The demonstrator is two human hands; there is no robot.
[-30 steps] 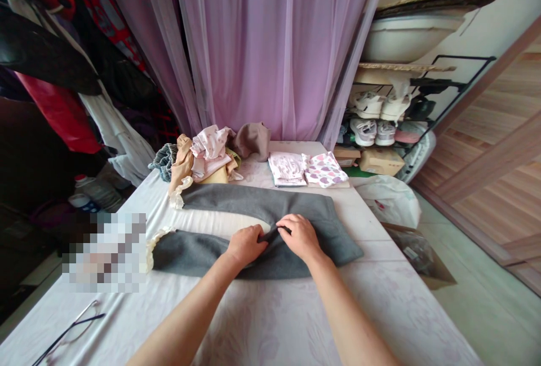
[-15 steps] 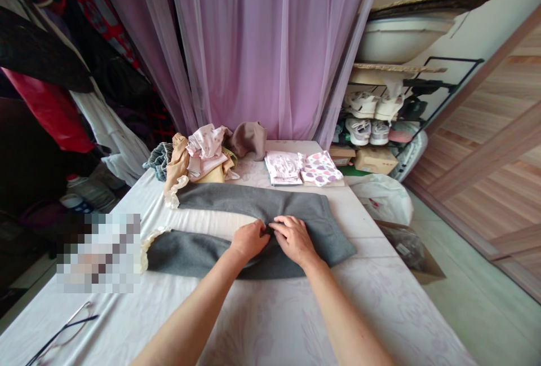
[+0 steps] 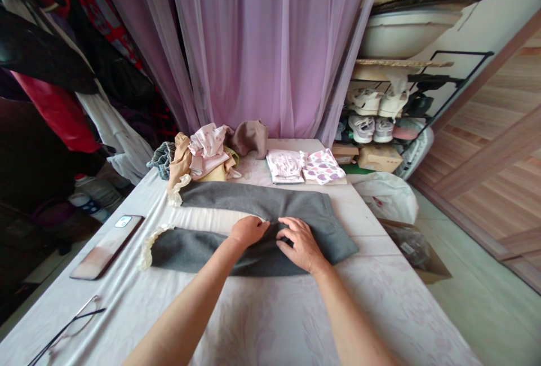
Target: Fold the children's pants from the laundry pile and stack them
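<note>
Grey trousers (image 3: 291, 199) with cream ruffled cuffs lie flat on the table, legs to the left and waist to the right. My left hand (image 3: 249, 230) is at the crotch, its fingers closed on the fabric where the legs join. Just right of it, my right hand (image 3: 300, 242) rests on the trousers with its fingers apart and slightly curled, holding nothing. Behind the trousers stand a folded pink garment (image 3: 284, 166) and a folded heart-print garment (image 3: 322, 166). A loose heap of clothes (image 3: 207, 154) lies at the back left.
A phone (image 3: 107, 247) and eyeglasses (image 3: 76, 321) lie along the left side of the table (image 3: 262, 321). Purple curtains (image 3: 257, 44) hang behind it. To the right are a shoe rack (image 3: 422, 81) and a plastic bag (image 3: 386, 197).
My right hand's fingers have spread and drawn slightly away from my left hand. The view has shifted a little; the trousers lie much the same.
</note>
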